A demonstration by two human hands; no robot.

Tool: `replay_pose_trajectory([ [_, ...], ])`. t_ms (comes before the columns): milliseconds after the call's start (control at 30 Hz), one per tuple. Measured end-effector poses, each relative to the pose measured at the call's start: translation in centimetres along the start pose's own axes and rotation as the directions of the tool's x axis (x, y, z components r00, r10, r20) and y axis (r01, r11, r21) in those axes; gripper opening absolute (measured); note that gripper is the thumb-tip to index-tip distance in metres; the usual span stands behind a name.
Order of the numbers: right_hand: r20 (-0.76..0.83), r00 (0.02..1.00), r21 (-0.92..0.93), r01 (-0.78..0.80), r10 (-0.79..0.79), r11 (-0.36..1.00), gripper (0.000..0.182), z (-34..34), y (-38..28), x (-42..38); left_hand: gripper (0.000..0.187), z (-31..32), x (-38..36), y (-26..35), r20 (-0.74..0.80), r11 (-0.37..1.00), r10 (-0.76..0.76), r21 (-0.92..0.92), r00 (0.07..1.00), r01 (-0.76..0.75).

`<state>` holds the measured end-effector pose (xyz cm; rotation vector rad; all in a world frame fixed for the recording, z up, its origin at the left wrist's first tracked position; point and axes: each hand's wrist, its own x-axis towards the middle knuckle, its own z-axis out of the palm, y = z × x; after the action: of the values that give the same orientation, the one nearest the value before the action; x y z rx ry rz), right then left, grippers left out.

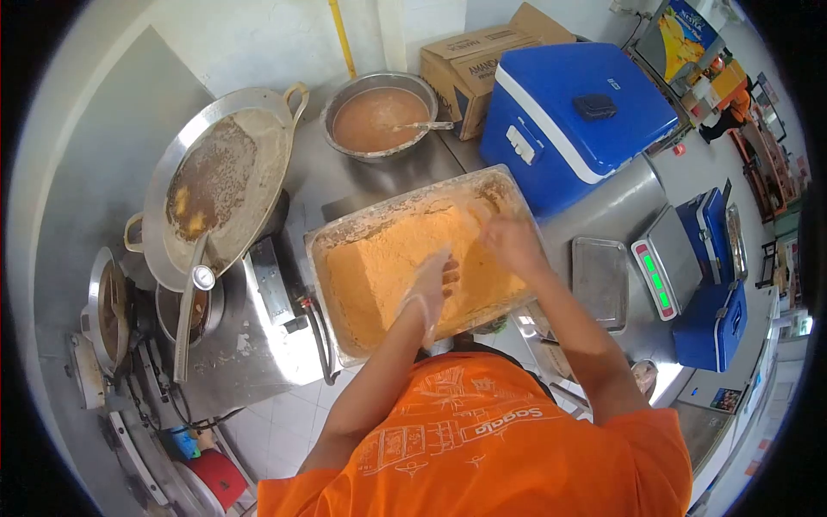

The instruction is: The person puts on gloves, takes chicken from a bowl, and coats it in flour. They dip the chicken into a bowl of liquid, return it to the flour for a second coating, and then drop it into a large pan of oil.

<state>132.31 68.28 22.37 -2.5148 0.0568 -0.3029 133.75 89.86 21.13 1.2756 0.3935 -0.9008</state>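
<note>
A large rectangular metal tray (pixel 340 234) holds a thick layer of orange-tan floury crumb mixture (pixel 388 263). Both my hands are down in it. My left hand (pixel 431 289), in a thin clear glove, presses into the mixture near the tray's middle with fingers spread. My right hand (pixel 510 241) rests in the mixture at the tray's right side, coated in crumbs, fingers loosely apart. Whether either hand grips anything under the crumbs is hidden.
A wide wok (pixel 220 177) with a ladle sits at the left above pots. A metal bowl of orange-brown batter (pixel 381 116) with a spoon stands behind. A blue cooler (pixel 573 112), cardboard box (pixel 469 56), small empty tray (pixel 600 280) and scale (pixel 663 258) are at the right.
</note>
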Motion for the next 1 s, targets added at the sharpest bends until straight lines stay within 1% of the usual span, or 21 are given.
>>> replay_pose_trajectory([
  [33,0.014,1.000,0.001,0.013,-0.013,1.000,0.009,0.0,-0.8,-1.7,0.051,1.1,0.3,-0.1,-0.018,0.999,-0.037,-0.011,0.999,0.036],
  [100,0.039,0.999,0.059,-0.012,0.009,0.998,0.009,0.2,-3.0,-4.5,0.041,2.6,0.8,-0.4,-0.058,0.994,-0.110,-0.026,0.992,0.109],
  [200,-0.031,0.993,0.058,0.111,-0.110,0.992,0.011,2.0,-2.6,-7.3,0.027,2.5,3.1,-2.9,-0.104,0.998,-0.062,0.010,0.993,0.063],
  [300,-0.075,0.993,0.206,-0.069,0.087,0.976,0.010,1.8,-4.4,-8.7,0.017,1.7,3.9,-4.5,-0.096,0.997,0.030,-0.063,0.995,-0.036],
  [400,-0.140,0.978,0.234,-0.117,0.152,0.965,0.009,2.6,-3.5,-9.6,0.008,2.0,3.8,-4.3,-0.175,0.992,0.115,-0.023,0.978,-0.121],
  [500,-0.114,0.984,0.050,-0.133,0.138,0.990,0.009,1.6,-2.9,-10.2,0.007,2.6,2.7,-1.9,-0.121,0.933,0.267,0.282,0.956,-0.225],
  [600,-0.072,0.995,0.003,-0.069,0.069,0.998,0.011,0.5,-2.9,-9.8,0.015,2.7,1.3,0.3,0.011,0.895,0.268,0.368,0.963,-0.253],
  [667,-0.227,0.973,-0.053,-0.055,0.042,0.997,0.012,-0.4,-3.4,-9.3,0.022,2.2,1.2,-0.2,0.030,0.778,0.463,0.466,0.886,-0.422],
  [700,-0.301,0.953,-0.082,-0.049,0.022,0.995,0.013,-0.9,-3.7,-8.9,0.026,2.0,1.1,-0.5,0.046,0.702,0.555,0.509,0.831,-0.497],
  [733,-0.337,0.941,-0.113,-0.050,0.009,0.992,0.013,-1.6,-4.3,-8.5,0.031,1.8,0.3,-0.4,0.085,0.592,0.638,0.581,0.765,-0.558],
  [800,-0.401,0.916,-0.172,-0.046,-0.027,0.984,0.015,-3.2,-5.5,-7.5,0.042,1.5,-1.8,-0.1,0.179,0.341,0.770,0.696,0.613,-0.632],
  [833,-0.403,0.911,-0.216,-0.005,-0.085,0.976,0.015,-3.8,-5.6,-6.6,0.048,1.6,-2.7,0.6,0.233,0.208,0.772,0.786,0.591,-0.582],
  [900,-0.382,0.907,-0.292,0.061,-0.175,0.955,0.017,-4.3,-5.5,-6.3,0.063,1.4,-5.2,0.9,0.331,-0.062,0.735,0.902,0.591,-0.427],
  [1000,-0.212,0.968,-0.264,0.079,-0.138,0.961,0.015,-5.1,-4.5,-5.3,0.089,1.6,-7.5,1.2,0.308,-0.129,0.704,0.941,0.640,-0.312],
])
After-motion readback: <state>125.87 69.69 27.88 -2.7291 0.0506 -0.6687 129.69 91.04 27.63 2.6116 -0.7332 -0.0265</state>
